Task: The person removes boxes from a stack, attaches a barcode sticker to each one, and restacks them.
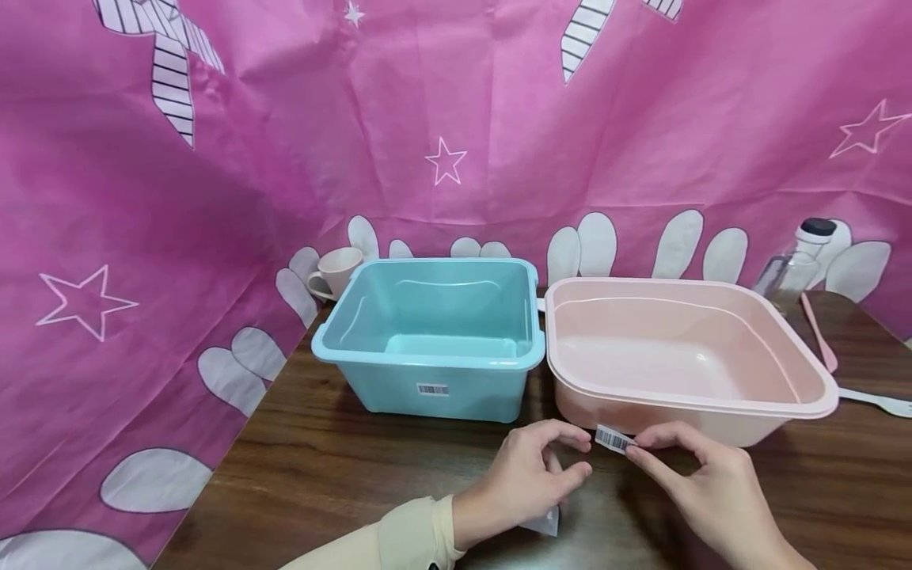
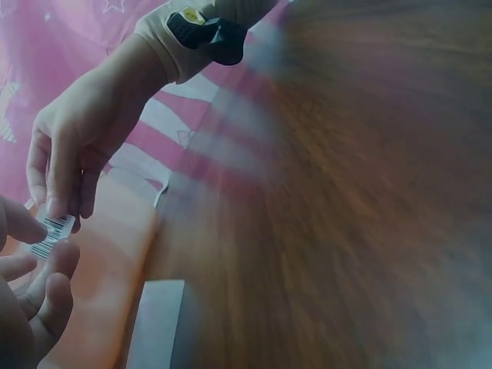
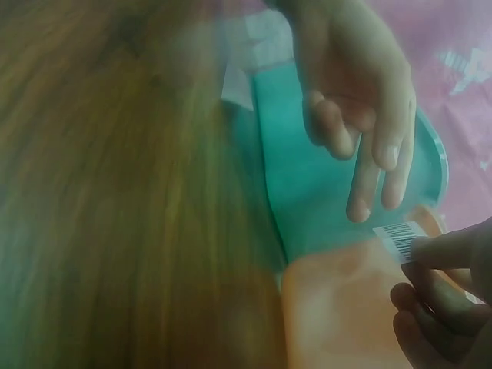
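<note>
A small white barcode label [image 1: 613, 439] is pinched at one end between the thumb and index finger of my right hand [image 1: 712, 483]. It is held just in front of the pink basin [image 1: 684, 412]. Close to the label's other end is my left hand [image 1: 516, 479], its thumb and index finger apart with a gap between them; in the right wrist view its fingertips [image 3: 359, 209] stand off the label. Partly hidden below the left hand is a white slip [image 1: 545, 522]; whether it touches the hand I cannot tell.
Left of the pink basin stands a turquoise bin [image 1: 427, 396] with a barcode label [image 1: 432, 389] on its front wall. Behind are a pale mug [image 1: 336, 271] and a black-capped glass bottle [image 1: 791, 273]. A pink utensil [image 1: 819, 336] and a white utensil [image 1: 879, 402] lie at the right.
</note>
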`<action>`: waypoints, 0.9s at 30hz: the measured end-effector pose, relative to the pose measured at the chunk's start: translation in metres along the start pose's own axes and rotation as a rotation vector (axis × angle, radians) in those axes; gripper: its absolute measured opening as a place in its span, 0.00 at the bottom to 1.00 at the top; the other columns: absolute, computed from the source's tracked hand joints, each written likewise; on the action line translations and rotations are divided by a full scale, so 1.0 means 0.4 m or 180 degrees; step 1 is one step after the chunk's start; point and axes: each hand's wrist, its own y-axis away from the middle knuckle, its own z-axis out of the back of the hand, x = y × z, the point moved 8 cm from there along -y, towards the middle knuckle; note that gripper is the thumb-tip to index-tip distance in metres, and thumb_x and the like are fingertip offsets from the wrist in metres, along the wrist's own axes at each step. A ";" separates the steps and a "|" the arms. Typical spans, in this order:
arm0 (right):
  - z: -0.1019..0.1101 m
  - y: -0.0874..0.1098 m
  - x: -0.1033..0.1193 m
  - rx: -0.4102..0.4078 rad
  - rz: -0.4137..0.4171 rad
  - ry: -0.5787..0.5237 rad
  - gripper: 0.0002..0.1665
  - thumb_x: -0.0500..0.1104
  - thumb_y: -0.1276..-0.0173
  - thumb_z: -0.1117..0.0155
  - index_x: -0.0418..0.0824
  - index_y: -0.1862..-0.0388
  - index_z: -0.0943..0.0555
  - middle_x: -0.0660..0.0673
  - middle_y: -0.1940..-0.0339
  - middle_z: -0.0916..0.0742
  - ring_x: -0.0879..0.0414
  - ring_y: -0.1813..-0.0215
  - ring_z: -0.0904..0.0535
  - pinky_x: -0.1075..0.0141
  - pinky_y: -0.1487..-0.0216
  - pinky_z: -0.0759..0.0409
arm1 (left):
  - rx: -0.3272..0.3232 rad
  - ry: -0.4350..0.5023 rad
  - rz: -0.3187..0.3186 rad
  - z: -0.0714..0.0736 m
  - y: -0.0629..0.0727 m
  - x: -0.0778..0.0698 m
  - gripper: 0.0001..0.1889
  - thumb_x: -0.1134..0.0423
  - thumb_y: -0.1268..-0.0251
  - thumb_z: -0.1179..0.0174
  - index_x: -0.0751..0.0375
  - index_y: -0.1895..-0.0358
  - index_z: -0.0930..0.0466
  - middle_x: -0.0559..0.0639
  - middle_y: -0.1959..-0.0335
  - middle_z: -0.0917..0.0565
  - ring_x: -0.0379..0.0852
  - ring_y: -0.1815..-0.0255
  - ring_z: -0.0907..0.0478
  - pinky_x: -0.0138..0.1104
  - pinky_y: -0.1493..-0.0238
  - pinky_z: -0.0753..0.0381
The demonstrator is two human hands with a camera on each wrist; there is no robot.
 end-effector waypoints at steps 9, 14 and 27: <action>0.050 0.011 -0.027 0.0010 0.0028 0.0130 0.18 0.30 0.53 0.19 0.50 0.69 0.14 0.61 0.73 0.12 0.85 0.62 0.23 0.88 0.56 0.32 | 0.0149 -0.0332 -0.0130 -0.041 -0.018 -0.021 0.20 0.72 0.38 0.33 0.61 0.42 0.19 0.52 0.47 0.15 0.20 0.83 0.28 0.19 0.72 0.22; 0.064 0.017 -0.039 -0.0012 -0.0059 0.0126 0.26 0.22 0.61 0.21 0.50 0.69 0.14 0.68 0.71 0.14 0.85 0.62 0.23 0.89 0.56 0.33 | 0.0275 -0.0467 -0.0128 -0.066 -0.026 -0.027 0.21 0.70 0.37 0.34 0.61 0.39 0.20 0.49 0.45 0.16 0.19 0.82 0.29 0.20 0.73 0.22; 0.090 0.024 -0.059 -0.0017 -0.0148 0.0199 0.26 0.23 0.60 0.21 0.51 0.70 0.14 0.69 0.71 0.14 0.86 0.60 0.25 0.88 0.54 0.34 | 0.0413 -0.0199 0.0056 -0.116 -0.050 -0.021 0.23 0.71 0.37 0.34 0.59 0.37 0.21 0.45 0.44 0.16 0.18 0.82 0.28 0.22 0.79 0.23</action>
